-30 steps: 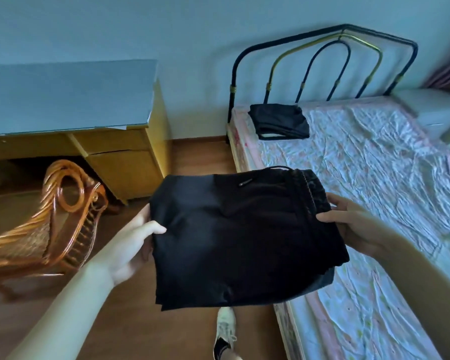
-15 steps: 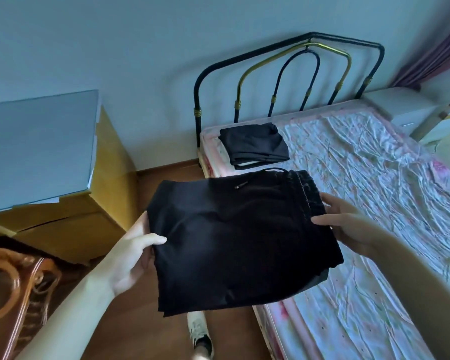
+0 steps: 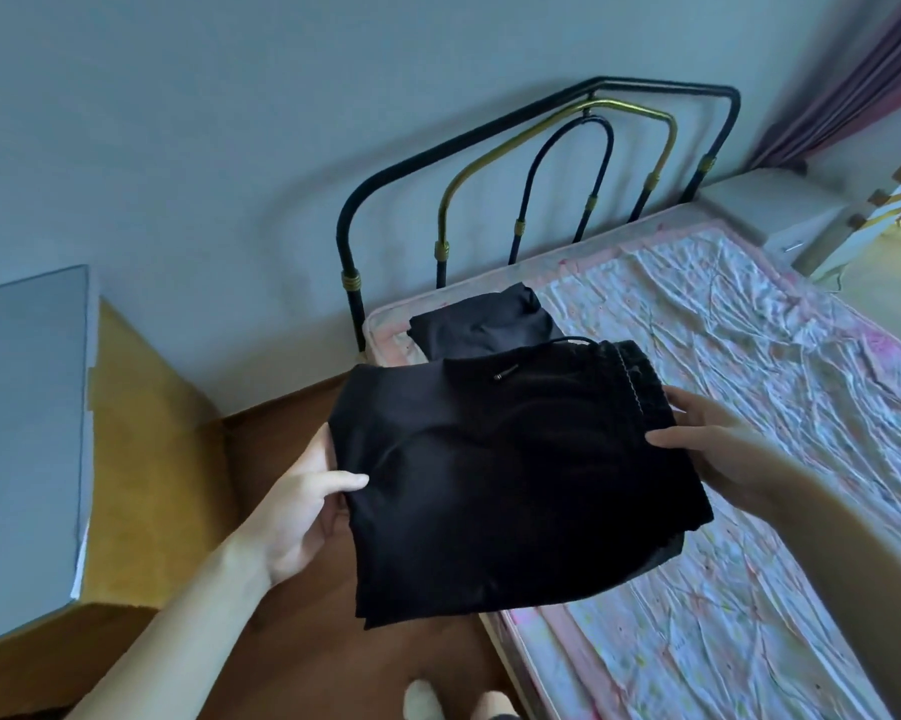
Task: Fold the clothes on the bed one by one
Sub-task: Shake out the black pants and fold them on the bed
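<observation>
A folded black garment with a drawstring waistband (image 3: pixel 510 480) hangs in the air over the bed's left edge, held flat between both hands. My left hand (image 3: pixel 302 506) grips its left edge, thumb on top. My right hand (image 3: pixel 718 444) holds the waistband side, fingers spread over the fabric. Beyond it, a second folded black garment (image 3: pixel 482 324) lies on the bed (image 3: pixel 749 366) at the near-left corner by the headboard, partly hidden by the held one.
A black and brass metal headboard (image 3: pixel 541 163) stands against the wall. A yellow wooden desk with a grey top (image 3: pixel 27 407) is at the left. A white nightstand (image 3: pixel 770 205) sits far right. Wooden floor and my shoes (image 3: pixel 427 701) lie below.
I have moved closer to the head of the bed with the held garment; it now overlaps the folded garment by the headboard. The wicker chair has left the view.
</observation>
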